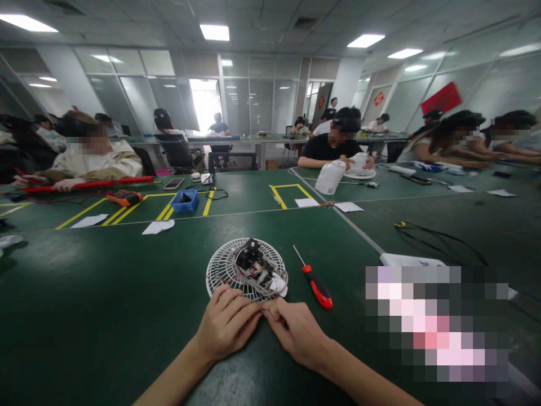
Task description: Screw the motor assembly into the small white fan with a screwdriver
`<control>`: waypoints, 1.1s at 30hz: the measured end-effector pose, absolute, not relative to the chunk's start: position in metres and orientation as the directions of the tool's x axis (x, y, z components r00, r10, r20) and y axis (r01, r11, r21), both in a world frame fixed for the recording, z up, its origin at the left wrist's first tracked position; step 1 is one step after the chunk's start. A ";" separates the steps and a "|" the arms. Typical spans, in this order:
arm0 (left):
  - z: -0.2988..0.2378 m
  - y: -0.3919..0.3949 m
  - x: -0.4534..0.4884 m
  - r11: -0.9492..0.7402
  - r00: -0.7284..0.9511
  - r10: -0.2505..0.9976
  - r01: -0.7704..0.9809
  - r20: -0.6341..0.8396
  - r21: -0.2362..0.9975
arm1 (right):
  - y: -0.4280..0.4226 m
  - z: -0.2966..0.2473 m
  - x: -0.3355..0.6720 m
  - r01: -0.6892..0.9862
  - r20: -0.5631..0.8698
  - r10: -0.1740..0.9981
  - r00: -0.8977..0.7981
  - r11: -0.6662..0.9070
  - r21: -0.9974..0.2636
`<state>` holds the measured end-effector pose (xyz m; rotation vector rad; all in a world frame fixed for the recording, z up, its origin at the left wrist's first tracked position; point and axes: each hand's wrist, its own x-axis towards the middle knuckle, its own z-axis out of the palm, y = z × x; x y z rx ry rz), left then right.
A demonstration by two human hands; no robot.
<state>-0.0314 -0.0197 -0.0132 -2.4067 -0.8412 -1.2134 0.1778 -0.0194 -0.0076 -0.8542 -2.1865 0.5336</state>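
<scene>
A round white fan grille (pixel 218 260) lies on the green table in front of me. On it sits a black fan motor (pixel 249 255) with a tangle of grey, white and red wires (pixel 262 277). My left hand (pixel 228 322) is closed at the grille's near edge, thumb and fingers pinched together. Fingertip to fingertip with it, my right hand (pixel 298 331) pinches at the same spot. Whatever small thing is between the fingers is too hidden to name. A red and black screwdriver (pixel 315 283) lies to the right of the grille, its tip pointing away.
Farther back are a blue bin (pixel 185 201), an orange multimeter (pixel 125 197), a phone (pixel 174 184) and paper slips (pixel 158 226). A white power strip (pixel 409 260) lies at right beside a blurred-out area. Across the table, a person (pixel 333 141) handles white fan parts (pixel 330 177).
</scene>
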 end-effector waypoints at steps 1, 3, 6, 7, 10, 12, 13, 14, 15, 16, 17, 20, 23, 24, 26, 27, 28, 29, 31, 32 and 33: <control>-0.013 -0.020 -0.031 -0.774 0.465 0.364 0.633 0.807 -0.015 | -0.019 -0.008 0.178 0.415 0.471 0.711 -0.521 0.694 -0.589; -0.013 -0.020 -0.031 -0.778 0.473 0.369 0.628 0.800 -0.012 | -0.019 -0.009 0.178 0.421 0.469 0.716 -0.517 0.690 -0.589; -0.014 -0.019 -0.031 -0.789 0.485 0.375 0.614 0.790 -0.002 | -0.020 -0.010 0.178 0.435 0.461 0.725 -0.511 0.681 -0.589; -0.014 -0.019 -0.030 -0.792 0.486 0.377 0.610 0.788 0.002 | -0.020 -0.010 0.178 0.438 0.460 0.727 -0.510 0.680 -0.589; -0.012 -0.018 -0.030 -0.793 0.476 0.387 0.609 0.790 0.021 | -0.021 -0.008 0.179 0.432 0.466 0.718 -0.517 0.688 -0.583; -0.011 -0.018 -0.030 -0.791 0.458 0.397 0.610 0.795 0.044 | -0.021 -0.004 0.183 0.403 0.520 0.681 -0.516 0.728 -0.555; -0.010 -0.018 -0.031 -0.791 0.445 0.405 0.609 0.799 0.061 | -0.020 -0.001 0.186 0.387 0.574 0.654 -0.492 0.755 -0.528; -0.010 -0.019 -0.031 -0.791 0.432 0.415 0.607 0.800 0.083 | -0.019 0.003 0.190 0.385 0.636 0.628 -0.447 0.778 -0.497; -0.009 -0.019 -0.031 -0.791 0.420 0.426 0.603 0.801 0.105 | -0.017 0.007 0.195 0.405 0.693 0.615 -0.377 0.782 -0.474; -0.008 -0.019 -0.032 -0.791 0.407 0.436 0.599 0.803 0.125 | -0.013 0.012 0.200 0.458 0.736 0.620 -0.272 0.756 -0.467; -0.008 -0.019 -0.032 -0.791 0.396 0.442 0.595 0.805 0.142 | -0.009 0.017 0.206 0.538 0.738 0.643 -0.203 0.703 -0.465; -0.007 -0.019 -0.033 -0.788 0.368 0.451 0.591 0.813 0.170 | 0.005 0.029 0.222 0.804 0.535 0.841 -0.085 0.375 -0.461; -0.008 -0.018 -0.034 -0.778 0.344 0.466 0.598 0.815 0.192 | 0.016 0.035 0.235 0.890 0.209 0.977 -0.028 0.120 -0.439; -0.008 -0.018 -0.035 -0.773 0.338 0.473 0.602 0.813 0.200 | 0.019 0.035 0.239 0.879 0.111 0.994 -0.011 0.063 -0.472; -0.010 -0.017 -0.037 -0.766 0.333 0.486 0.608 0.808 0.211 | 0.021 0.034 0.245 0.838 -0.003 1.000 0.010 -0.010 -0.546; -0.011 -0.017 -0.038 -0.762 0.330 0.491 0.610 0.806 0.215 | 0.022 0.034 0.247 0.816 -0.020 1.000 0.020 -0.028 -0.577; -0.011 -0.017 -0.038 -0.759 0.325 0.494 0.614 0.806 0.217 | 0.024 0.034 0.250 0.796 -0.017 0.999 0.030 -0.035 -0.604; -0.011 -0.017 -0.038 -0.755 0.319 0.495 0.618 0.808 0.218 | 0.025 0.033 0.252 0.776 -0.007 0.999 0.038 -0.034 -0.630; -0.010 -0.017 -0.038 -0.747 0.306 0.493 0.628 0.815 0.216 | 0.030 0.034 0.258 0.712 0.004 0.999 0.050 -0.033 -0.702; -0.010 -0.016 -0.038 -0.743 0.297 0.491 0.634 0.819 0.215 | 0.033 0.035 0.261 0.670 0.005 0.999 0.050 -0.030 -0.742; -0.009 -0.016 -0.038 -0.738 0.287 0.490 0.639 0.823 0.216 | 0.035 0.037 0.264 0.626 0.002 0.999 0.044 -0.026 -0.779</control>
